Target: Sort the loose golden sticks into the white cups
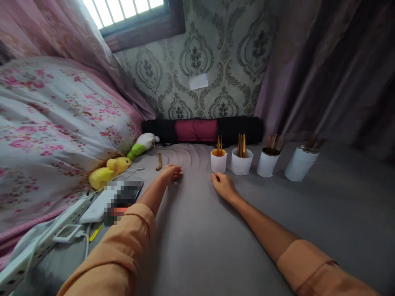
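Observation:
My left hand [172, 174] lies low over the grey sheet, fingers loosely stretched towards the right, with nothing visible in it. Just beyond it rests a slim gold metal piece [159, 162], too small to name. My right hand [224, 186] is curled into a loose fist, and I see nothing in it. It is in front of the leftmost white-wrapped cup [218, 163], which has thin gold sticks standing in it. To the right stand a wider white cup [242, 164], a third white cup [268, 165] and a tilted-looking fourth cup [300, 166], all with slim upright metal pieces.
A black and maroon roll [197, 130] lies along the patterned wall. On the left are a white-and-green plush toy [143, 144], a yellow plush toy [105, 174], a white box-like device [100, 205], a power strip [40, 242] with cables, and floral bedding [61, 119].

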The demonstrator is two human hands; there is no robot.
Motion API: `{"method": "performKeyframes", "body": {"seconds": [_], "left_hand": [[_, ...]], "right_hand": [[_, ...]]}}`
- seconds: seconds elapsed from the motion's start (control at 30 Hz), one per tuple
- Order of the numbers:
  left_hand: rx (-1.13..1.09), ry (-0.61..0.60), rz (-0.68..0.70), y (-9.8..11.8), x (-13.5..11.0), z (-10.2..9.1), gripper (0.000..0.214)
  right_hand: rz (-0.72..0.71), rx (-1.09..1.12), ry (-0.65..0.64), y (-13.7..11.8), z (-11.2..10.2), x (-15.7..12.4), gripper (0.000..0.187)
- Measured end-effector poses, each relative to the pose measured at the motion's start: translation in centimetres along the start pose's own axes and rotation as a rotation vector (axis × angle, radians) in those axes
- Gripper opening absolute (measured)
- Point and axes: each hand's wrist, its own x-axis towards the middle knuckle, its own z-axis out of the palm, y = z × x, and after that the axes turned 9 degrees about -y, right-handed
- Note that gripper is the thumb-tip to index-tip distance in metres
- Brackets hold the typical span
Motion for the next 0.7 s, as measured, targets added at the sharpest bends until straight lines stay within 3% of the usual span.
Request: {"method": "performKeyframes", "body": {"seconds": [0.7], "left_hand": [[0.705, 0.302, 0.038, 1.7, 3.2, -5.9, 0.005]], "right_hand": [[-0.005, 0.001, 0.000, 0.0, -0.1, -0.1, 0.033]]}}
